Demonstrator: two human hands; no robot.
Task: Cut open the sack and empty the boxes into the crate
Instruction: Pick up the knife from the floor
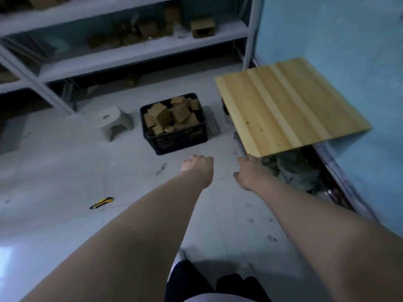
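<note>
Grey tiled floor, scuffed with dark marks. Black crate stands on it mid-room, heaped with cardboard boxes. Pale plastic stool just left of crate. Yellow-black utility knife lies alone, well apart, nearer camera. Low wooden bench right of crate, against blue wall; crumpled sack on floor beneath its near edge. Shelf unit behind, legs on floor.

Cardboard boxes in black crate
</note>
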